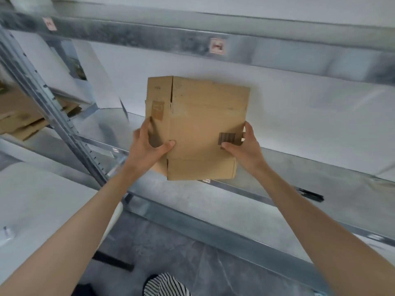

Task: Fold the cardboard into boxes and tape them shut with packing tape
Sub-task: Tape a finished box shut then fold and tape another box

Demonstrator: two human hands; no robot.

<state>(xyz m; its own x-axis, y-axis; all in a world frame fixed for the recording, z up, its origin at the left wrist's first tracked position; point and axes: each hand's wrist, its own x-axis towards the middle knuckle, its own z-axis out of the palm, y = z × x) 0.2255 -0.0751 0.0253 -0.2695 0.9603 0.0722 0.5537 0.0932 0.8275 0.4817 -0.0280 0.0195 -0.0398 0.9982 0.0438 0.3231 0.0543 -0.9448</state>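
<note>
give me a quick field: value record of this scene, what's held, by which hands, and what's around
held item: cardboard box, folded up, brown tape patches on it
left hand: left hand grips the box's left side, thumb on the front face
right hand: right hand grips the box's right edge, thumb on a tape strip
box position: lifted in front of a metal shelf, slightly tilted
background left: flat cardboard pieces stacked beyond the shelf upright
tape roll: none in view
</note>
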